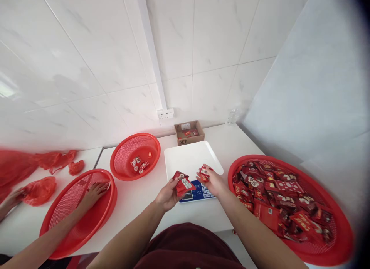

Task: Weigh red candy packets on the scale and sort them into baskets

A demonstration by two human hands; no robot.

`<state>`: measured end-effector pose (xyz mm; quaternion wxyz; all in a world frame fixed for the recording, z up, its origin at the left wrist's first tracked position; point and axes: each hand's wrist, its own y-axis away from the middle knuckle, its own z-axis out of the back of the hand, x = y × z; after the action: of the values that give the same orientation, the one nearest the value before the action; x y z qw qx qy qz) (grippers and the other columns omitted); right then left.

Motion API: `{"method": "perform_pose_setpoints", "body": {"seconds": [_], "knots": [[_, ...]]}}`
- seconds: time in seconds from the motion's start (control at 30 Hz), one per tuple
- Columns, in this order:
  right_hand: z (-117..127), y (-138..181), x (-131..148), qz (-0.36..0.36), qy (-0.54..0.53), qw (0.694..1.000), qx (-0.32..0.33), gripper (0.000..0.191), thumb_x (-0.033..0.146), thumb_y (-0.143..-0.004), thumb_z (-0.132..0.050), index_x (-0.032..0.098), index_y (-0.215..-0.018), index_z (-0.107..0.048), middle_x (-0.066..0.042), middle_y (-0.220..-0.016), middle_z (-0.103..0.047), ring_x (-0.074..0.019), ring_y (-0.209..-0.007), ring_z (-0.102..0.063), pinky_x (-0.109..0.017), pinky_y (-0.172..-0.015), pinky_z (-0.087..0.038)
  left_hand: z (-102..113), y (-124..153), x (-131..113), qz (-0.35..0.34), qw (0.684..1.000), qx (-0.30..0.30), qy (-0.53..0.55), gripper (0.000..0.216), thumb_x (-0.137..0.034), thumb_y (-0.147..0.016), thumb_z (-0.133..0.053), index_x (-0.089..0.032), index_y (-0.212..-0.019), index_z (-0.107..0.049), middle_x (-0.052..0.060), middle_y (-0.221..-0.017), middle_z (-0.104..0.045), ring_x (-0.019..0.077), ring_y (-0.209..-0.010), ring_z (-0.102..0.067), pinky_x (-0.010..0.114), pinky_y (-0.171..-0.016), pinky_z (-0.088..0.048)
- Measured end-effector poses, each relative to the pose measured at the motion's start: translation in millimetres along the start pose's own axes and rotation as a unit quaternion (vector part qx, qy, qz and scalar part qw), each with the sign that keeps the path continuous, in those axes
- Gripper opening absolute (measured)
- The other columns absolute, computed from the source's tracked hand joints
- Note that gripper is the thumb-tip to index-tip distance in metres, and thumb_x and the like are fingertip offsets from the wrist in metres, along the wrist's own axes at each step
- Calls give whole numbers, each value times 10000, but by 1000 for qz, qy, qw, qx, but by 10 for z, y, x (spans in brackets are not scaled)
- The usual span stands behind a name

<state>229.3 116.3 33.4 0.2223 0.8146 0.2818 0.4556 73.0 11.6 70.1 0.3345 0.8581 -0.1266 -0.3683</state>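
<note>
My left hand (168,195) is closed around red snack packets (184,183), held over the front of a digital scale (192,157). Pinched in my right hand (213,181) is a small red packet (204,174), a short way to the right of the left hand's packets. The scale's white pan shows behind both hands, and its blue keypad (199,192) is partly covered by them. To my right, a large red basket (235,165) holds a heap of red snack packets (277,195).
A small red basket (115,157) with several packets stands left of the scale. Behind it is a cardboard box (189,139) with packets. At left, a co-worker's hand (94,194) reaches into another red basket (47,230); the other hand holds a red plastic bag (42,190).
</note>
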Motion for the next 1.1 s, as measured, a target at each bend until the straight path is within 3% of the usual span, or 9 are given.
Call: {"method": "perform_pose_setpoints", "body": {"seconds": [0.13, 0.23, 0.4, 0.47, 0.6, 0.73, 0.83, 0.97, 1.1], "knots": [[-183, -204, 136, 79, 107, 990, 43, 418, 510, -818, -455, 356, -1206, -451, -31, -1214, -552, -169, -979, -589, -326, -689, -536, 179, 39, 23, 22, 999, -23, 30, 301, -308, -867, -523, -179, -1136, -480, 46, -880, -666, 106, -625, -646, 204, -552, -517], [-214, -288, 180, 105, 187, 977, -2, 461, 533, -835, -391, 365, -1264, -416, -36, -1373, -425, -193, -1151, -503, -309, -718, -529, 284, 70, 44, 29, 997, -43, 54, 302, -317, -866, -527, -178, -1131, -489, 39, -854, -674, 107, -604, -645, 206, -541, -514], [-161, -363, 160, 48, 138, 989, -1, 478, 418, -851, -429, 280, -1303, -359, -92, -1249, -534, -169, -962, -621, -301, -773, -535, 406, 124, 57, 59, 994, -75, 46, 261, -356, -866, -519, -137, -1005, -545, 32, -767, -677, 90, -527, -618, 185, -476, -483], [-161, -353, 170, 68, 195, 978, 4, 576, 423, -834, -462, 279, -1362, -284, -101, -1325, -476, -184, -983, -614, -331, -800, -530, 417, 133, 64, 70, 993, -83, 34, 256, -364, -862, -525, -135, -973, -555, 30, -754, -678, 87, -522, -613, 181, -473, -469], [-151, -177, 173, 180, 442, 879, 11, 621, 404, -766, -561, 257, -1344, -387, -96, -1398, -413, -230, -1102, -545, -387, -929, -449, 358, 125, 92, 71, 995, -69, 8, 287, -398, -824, -574, -168, -994, -561, 17, -775, -681, 82, -531, -603, 179, -482, -433], [-75, 182, 3, 107, 516, 816, 238, 459, 436, -776, -557, 201, -1169, -581, -104, -1170, -613, -238, -990, -596, -383, -852, -476, 271, 95, 155, 69, 997, -23, -13, 347, -436, -797, -596, -201, -1048, -549, -1, -780, -669, 79, -538, -586, 191, -510, -409], [-12, 393, -193, 33, 456, 827, 328, 433, 451, -792, -536, 207, -1148, -578, -71, -1047, -655, -203, -878, -617, -328, -710, -506, 238, 83, 215, 62, 998, 9, -32, 377, -452, -780, -609, -231, -1075, -530, -12, -790, -657, 82, -555, -585, 193, -513, -382], [33, 462, -352, 50, 414, 864, 281, 321, 420, -763, -576, 159, -944, -616, -36, -829, -653, -146, -706, -581, -280, -626, -463, 216, 109, 269, 61, 995, 42, -63, 413, -472, -757, -628, -231, -1077, -525, -4, -809, -651, 85, -571, -586, 183, -481, -335], [33, 390, -323, 39, 398, 889, 223, 291, 445, -760, -563, 163, -818, -610, -16, -745, -633, -134, -648, -558, -277, -610, -438, 195, 145, 284, 42, 996, 67, -44, 367, -369, -746, -671, -204, -1046, -539, 32, -887, -664, 118, -685, -621, 215, -585, -421]]}}
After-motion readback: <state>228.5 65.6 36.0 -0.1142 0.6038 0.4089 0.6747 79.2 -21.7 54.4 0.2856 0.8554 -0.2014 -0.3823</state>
